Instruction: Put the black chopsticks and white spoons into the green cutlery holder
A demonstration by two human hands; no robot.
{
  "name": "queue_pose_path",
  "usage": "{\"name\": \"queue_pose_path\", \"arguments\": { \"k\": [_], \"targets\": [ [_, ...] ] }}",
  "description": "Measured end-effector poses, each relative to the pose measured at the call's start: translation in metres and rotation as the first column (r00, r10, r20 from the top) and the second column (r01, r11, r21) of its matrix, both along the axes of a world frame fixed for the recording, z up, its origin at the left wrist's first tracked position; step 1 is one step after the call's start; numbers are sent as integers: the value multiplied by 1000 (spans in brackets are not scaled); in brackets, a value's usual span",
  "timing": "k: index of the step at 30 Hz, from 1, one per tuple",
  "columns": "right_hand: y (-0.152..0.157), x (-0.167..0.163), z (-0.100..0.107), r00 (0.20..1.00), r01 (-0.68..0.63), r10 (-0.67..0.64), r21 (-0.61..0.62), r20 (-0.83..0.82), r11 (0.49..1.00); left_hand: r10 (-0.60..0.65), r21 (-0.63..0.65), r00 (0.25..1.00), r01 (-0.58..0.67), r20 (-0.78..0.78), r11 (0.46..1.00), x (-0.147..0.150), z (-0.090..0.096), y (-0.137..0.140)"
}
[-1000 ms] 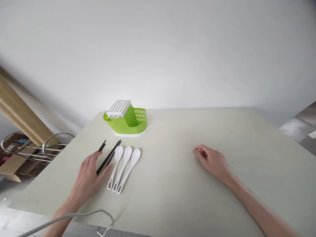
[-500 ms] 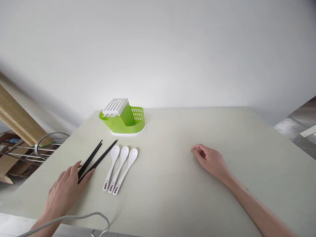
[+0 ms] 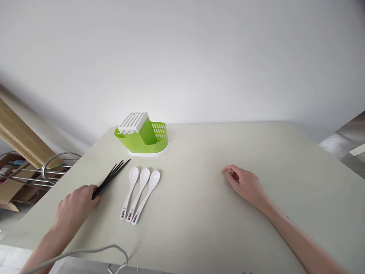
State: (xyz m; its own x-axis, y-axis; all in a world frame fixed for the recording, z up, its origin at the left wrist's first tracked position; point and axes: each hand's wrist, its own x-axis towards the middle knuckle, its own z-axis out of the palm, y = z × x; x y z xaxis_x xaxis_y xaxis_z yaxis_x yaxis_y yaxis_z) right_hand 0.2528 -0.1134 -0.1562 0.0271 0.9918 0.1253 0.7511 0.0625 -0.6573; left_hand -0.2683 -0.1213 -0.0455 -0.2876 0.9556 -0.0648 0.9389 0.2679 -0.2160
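My left hand point(image 3: 75, 205) is closed around a bundle of several black chopsticks point(image 3: 111, 177), whose thin tips fan out toward the back of the table. Just right of the bundle, three white spoons point(image 3: 139, 196) lie side by side, bowls pointing away from me, with dark and red print on their handles. Behind them stands a green utensil holder point(image 3: 144, 139) with a slotted white top and a white base. My right hand point(image 3: 242, 184) rests on the table, fingers curled together; whether anything is in them is hidden.
A grey cable point(image 3: 94, 250) loops over my left forearm at the table's front edge. Left of the table point(image 3: 188, 228) are a metal wire rack point(image 3: 58, 167), a tan board point(image 3: 25, 133) and an open cardboard box point(image 3: 11, 190). A pale wall point(image 3: 194, 61) rises behind.
My left hand's fingers have closed on the chopsticks, drawing the spread sticks together into one bundle. The right hand has stayed in place.
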Motion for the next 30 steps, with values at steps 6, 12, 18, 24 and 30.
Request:
{"name": "queue_pose_path", "arguments": {
  "k": [6, 12, 18, 24, 30],
  "targets": [
    [0, 0, -3, 1000, -1, 1, -3, -5, 1000, 31, 5, 999, -31, -11, 999, 6, -2, -9],
    [1, 0, -4, 1000, -5, 5, -2, -21, 1000, -56, 182, 998, 57, -7, 982, -11, -26, -18],
    [2, 0, -3, 1000, -13, 13, -9, -10, 1000, 24, 237, 988, -60, 151, 970, -12, -28, -21],
    [3, 1, -4, 1000, -27, 26, -10, -15, 1000, -14, 356, 952, -101, 306, 929, 14, -12, -27],
    [4, 1, -4, 999, -37, 37, -3, -14, 999, -106, 380, 855, -112, 507, 918, 62, 9, -21]
  ]
}}
